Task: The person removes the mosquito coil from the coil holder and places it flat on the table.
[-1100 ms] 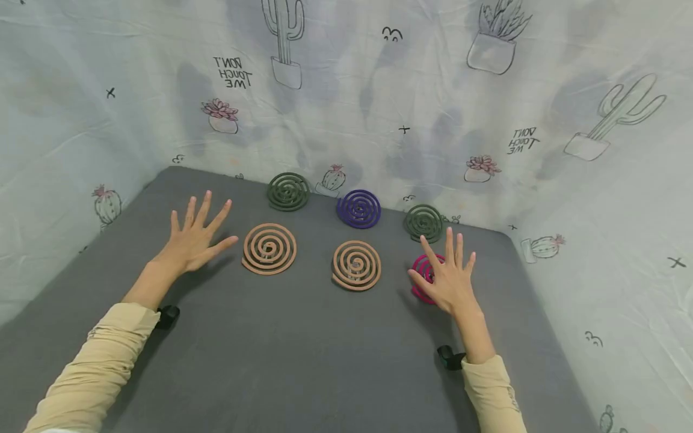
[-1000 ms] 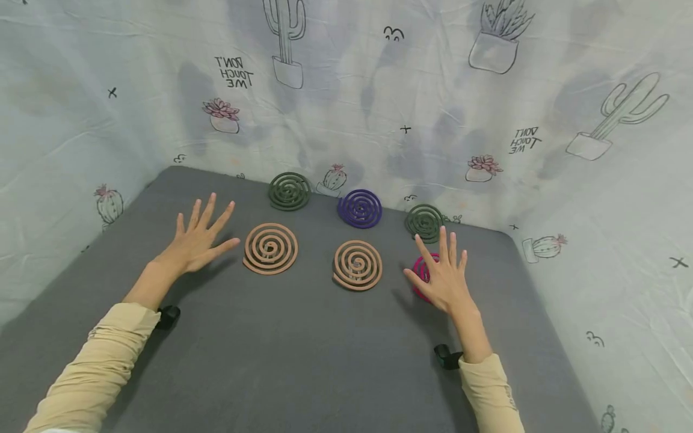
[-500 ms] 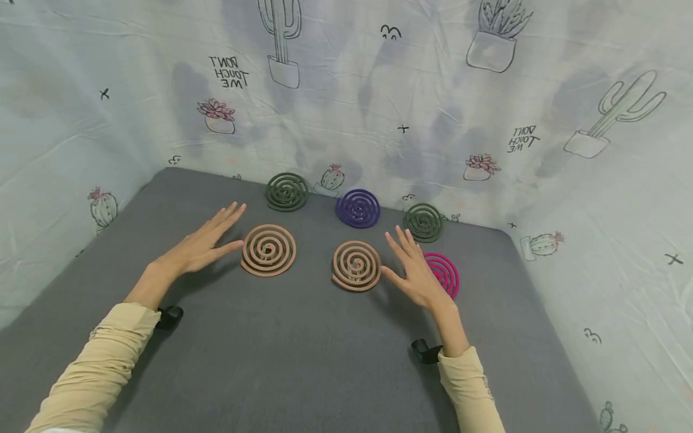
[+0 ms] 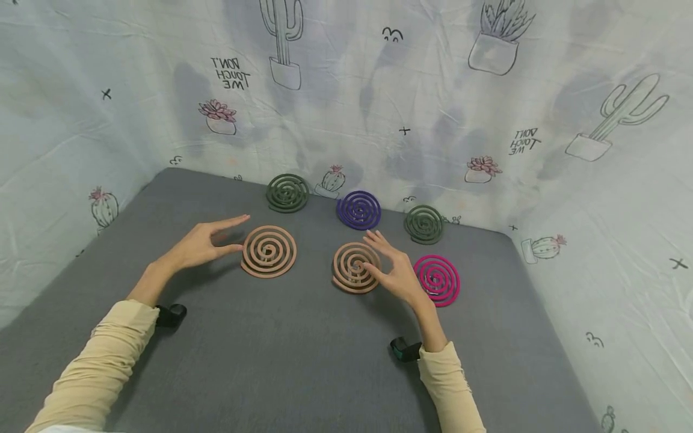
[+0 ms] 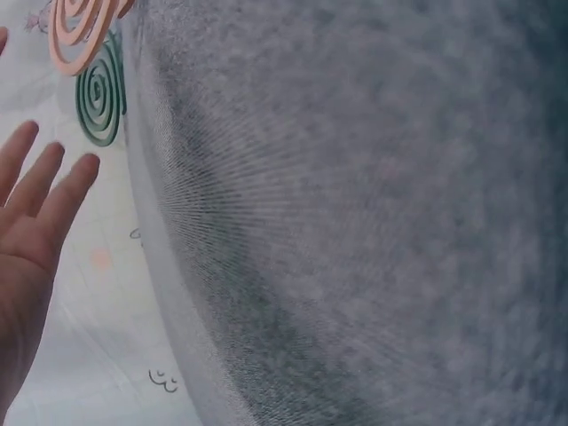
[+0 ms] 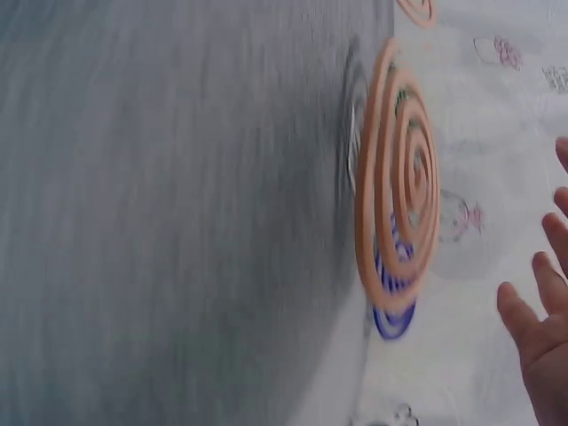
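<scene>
Spiral mosquito coils sit in two rows on the grey table. In the head view my left hand hovers left of an orange coil, thumb tip at its edge and fingers loosely bent, holding nothing. My right hand is over the right side of the other orange coil, which it partly hides; contact cannot be told. A pink coil lies just right of that hand. The right wrist view shows the orange coil raised above the table on a small stand, with my fingers apart from it.
Along the back of the grey table lie a green coil, a purple coil and another green coil. A white cloth printed with cacti hangs behind and at both sides.
My right hand has moved left from over the pink coil to the orange coil, uncovering the pink one. My left hand has turned and its spread fingers have drawn together. The coils have stayed put.
</scene>
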{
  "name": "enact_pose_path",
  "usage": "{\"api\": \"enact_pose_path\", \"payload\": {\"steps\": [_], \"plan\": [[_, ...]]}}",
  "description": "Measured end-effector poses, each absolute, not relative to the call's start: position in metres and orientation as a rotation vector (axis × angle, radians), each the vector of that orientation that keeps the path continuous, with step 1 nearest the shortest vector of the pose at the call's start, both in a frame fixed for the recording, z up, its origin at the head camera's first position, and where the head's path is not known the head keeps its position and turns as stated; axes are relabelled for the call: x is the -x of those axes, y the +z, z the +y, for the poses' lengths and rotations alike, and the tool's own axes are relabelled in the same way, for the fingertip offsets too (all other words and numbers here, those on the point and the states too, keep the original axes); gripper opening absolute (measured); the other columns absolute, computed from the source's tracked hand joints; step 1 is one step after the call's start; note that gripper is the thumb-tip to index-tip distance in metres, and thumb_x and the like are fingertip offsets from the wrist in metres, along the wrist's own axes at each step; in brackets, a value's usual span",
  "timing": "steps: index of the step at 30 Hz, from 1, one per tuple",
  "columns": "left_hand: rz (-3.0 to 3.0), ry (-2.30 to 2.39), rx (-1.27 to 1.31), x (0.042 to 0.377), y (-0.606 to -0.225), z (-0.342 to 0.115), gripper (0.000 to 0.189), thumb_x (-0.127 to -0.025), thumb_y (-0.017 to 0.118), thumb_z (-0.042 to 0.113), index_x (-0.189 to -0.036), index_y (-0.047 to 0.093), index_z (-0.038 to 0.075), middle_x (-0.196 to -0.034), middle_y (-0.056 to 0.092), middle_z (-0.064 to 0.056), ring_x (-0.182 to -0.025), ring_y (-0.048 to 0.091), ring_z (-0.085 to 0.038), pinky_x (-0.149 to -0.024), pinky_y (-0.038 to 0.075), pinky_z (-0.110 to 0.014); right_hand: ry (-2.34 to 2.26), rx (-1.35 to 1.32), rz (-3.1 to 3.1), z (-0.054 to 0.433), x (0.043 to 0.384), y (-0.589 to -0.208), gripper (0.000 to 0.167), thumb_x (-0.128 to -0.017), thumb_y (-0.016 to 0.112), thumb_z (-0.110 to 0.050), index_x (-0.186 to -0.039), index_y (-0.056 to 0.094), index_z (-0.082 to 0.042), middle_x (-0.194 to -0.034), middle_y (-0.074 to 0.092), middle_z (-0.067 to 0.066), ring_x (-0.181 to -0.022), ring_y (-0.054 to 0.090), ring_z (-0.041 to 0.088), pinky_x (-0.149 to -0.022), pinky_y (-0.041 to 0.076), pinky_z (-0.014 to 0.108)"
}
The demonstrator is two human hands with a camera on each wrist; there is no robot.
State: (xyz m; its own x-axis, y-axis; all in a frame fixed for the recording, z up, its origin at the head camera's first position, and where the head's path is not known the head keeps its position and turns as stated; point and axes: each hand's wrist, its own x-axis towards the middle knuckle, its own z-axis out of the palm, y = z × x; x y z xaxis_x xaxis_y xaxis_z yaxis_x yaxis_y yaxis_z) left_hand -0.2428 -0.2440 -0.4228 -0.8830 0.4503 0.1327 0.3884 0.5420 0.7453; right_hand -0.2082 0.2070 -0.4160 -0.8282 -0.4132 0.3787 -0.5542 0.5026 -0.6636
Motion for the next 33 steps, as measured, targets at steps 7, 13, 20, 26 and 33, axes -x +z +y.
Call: {"api": "enact_pose_path", "payload": {"steps": [7, 13, 20, 26, 33], "plan": [[2.586, 1.390, -0.707, 0.244, -0.423, -0.250, 0.068, -0.098, 0.079, -0.001, -0.160, 0.050, -0.006, -0.168, 0.043, -0.032, -0.151, 0.045, -0.054, -0.113, 0.057, -0.043, 1.486, -0.849, -2.483, 0.175, 0.212, -0.416, 0.055, -0.097, 0.075, 0.010, -0.150, 0.059, 0.012, -0.164, 0.050, 0.029, -0.159, 0.040, 0.047, -0.127, 0.043, 0.059], [2.595, 1.326, -0.695, 0.249, -0.423, -0.249, 0.067, -0.099, 0.080, 0.003, -0.159, 0.052, -0.005, -0.166, 0.045, -0.033, -0.149, 0.048, -0.054, -0.113, 0.054, -0.062, 1.763, -0.918, -2.392, 0.146, 0.218, -0.414, 0.055, -0.097, 0.071, 0.015, -0.149, 0.056, 0.017, -0.161, 0.051, 0.034, -0.152, 0.048, 0.051, -0.124, 0.046, 0.062], [2.581, 1.321, -0.661, 0.251, -0.423, -0.247, 0.065, -0.098, 0.080, 0.001, -0.157, 0.053, -0.007, -0.164, 0.048, -0.032, -0.148, 0.051, -0.053, -0.111, 0.057, -0.057, 1.970, -0.966, -2.453, 0.112, 0.228, -0.415, 0.058, -0.098, 0.070, 0.016, -0.152, 0.050, 0.018, -0.164, 0.047, 0.035, -0.156, 0.044, 0.049, -0.126, 0.047, 0.050], [2.519, 1.378, -0.671, 0.253, -0.425, -0.247, 0.064, -0.098, 0.078, -0.003, -0.156, 0.053, -0.010, -0.159, 0.051, -0.035, -0.141, 0.057, -0.054, -0.102, 0.065, -0.031, 2.130, -0.848, -2.470, 0.092, 0.234, -0.421, 0.058, -0.098, 0.068, 0.018, -0.153, 0.050, 0.018, -0.165, 0.047, 0.033, -0.158, 0.044, 0.045, -0.125, 0.050, 0.039], [2.463, 1.411, -0.644, 0.254, -0.426, -0.244, 0.066, -0.098, 0.077, -0.007, -0.156, 0.048, -0.015, -0.163, 0.044, -0.040, -0.144, 0.052, -0.057, -0.107, 0.062, -0.030, 2.013, -0.736, -2.594, 0.078, 0.236, -0.425, 0.057, -0.097, 0.073, 0.013, -0.151, 0.056, 0.013, -0.164, 0.051, 0.029, -0.153, 0.050, 0.045, -0.122, 0.052, 0.039]]}}
